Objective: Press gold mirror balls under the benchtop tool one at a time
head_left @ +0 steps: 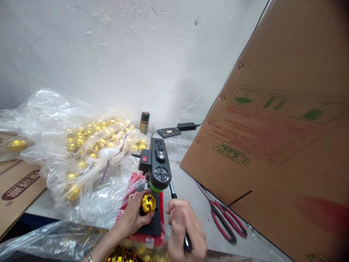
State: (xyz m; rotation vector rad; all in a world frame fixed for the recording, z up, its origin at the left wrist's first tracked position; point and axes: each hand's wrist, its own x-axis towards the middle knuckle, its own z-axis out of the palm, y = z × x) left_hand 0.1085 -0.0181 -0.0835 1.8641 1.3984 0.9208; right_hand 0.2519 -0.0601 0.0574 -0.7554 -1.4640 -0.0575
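Observation:
My left hand (131, 214) grips a shiny gold faceted ball (148, 203), thumb on its near side and fingers on its far left. A small dark hole shows on top of the ball. It sits over the black base (152, 228) of a small bench drill press (160, 160), right below the machine's head. My right hand (185, 229) is wrapped round the black-handled lever (187, 243) on the machine's right side. The drill bit itself is hidden by the head. Under the base lies a red sheet (141, 238).
Clear plastic bags (54, 174) of gold balls (87, 136) spread on the left. A large cardboard box (272, 145) leans at the right, with red-handled scissors (227, 222) beside it. Behind the machine stand a dark-capped cylinder (144, 123) and a black power adapter (187, 126). More gold balls (122, 254) lie nearest me.

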